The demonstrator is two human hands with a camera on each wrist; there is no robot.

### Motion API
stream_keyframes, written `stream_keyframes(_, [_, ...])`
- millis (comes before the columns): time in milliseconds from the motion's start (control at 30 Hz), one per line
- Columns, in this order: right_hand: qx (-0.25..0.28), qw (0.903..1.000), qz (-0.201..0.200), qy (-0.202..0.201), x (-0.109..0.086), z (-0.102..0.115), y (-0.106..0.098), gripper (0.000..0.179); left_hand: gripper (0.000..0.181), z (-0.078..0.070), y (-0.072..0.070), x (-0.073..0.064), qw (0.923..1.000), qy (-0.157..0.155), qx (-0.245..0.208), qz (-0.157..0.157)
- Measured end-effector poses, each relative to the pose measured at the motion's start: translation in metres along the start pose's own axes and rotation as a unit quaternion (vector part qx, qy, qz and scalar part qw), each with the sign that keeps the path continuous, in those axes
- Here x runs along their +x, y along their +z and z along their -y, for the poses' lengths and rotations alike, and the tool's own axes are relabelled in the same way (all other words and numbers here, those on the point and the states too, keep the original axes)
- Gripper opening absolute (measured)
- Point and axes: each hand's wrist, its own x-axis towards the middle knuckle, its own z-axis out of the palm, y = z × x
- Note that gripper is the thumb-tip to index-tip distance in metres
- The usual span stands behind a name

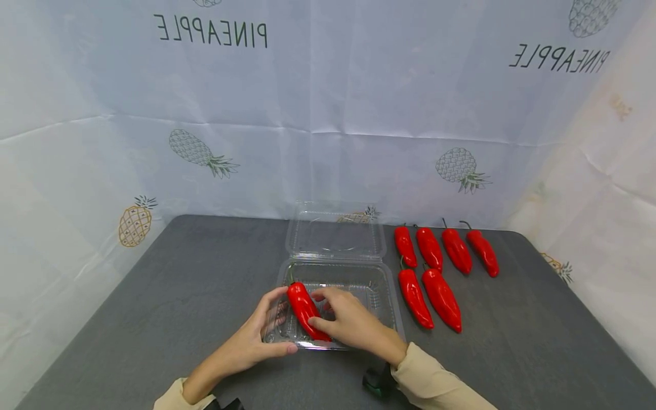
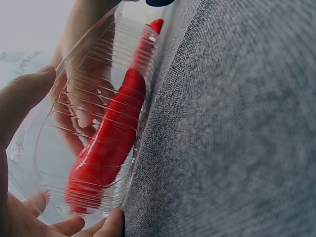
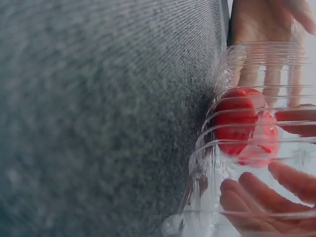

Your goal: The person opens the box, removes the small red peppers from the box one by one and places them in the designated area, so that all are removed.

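A glossy red chili pepper (image 1: 303,310) with a green stem lies slanted in the left part of an open clear plastic container (image 1: 392,296). My left hand (image 1: 251,339) spans the container's front left corner, its thumb along the front edge and its straight fingers against the left wall. Over the container, my right hand (image 1: 353,322) has loosely bent fingers beside the pepper, and its thumb overlaps the pepper's lower part. Through the clear wall, the left wrist view shows the pepper (image 2: 106,143) with the right fingers (image 2: 84,111) next to it.
Several red chili peppers (image 1: 443,299) lie in two rows on the dark grey table (image 1: 215,273), right of the container. The clear lid (image 1: 335,230) is folded back toward a pineapple-print cloth (image 1: 328,97) behind the table.
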Motion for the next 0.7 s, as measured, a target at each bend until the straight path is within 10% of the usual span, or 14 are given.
stream_keyframes(700, [0.027, 0.9986, 0.045, 0.012, 0.0032, -0.0005, 0.0036, 0.059, 0.092, 0.0005, 0.0012, -0.0009, 0.9997, 0.023, 0.003, -0.001])
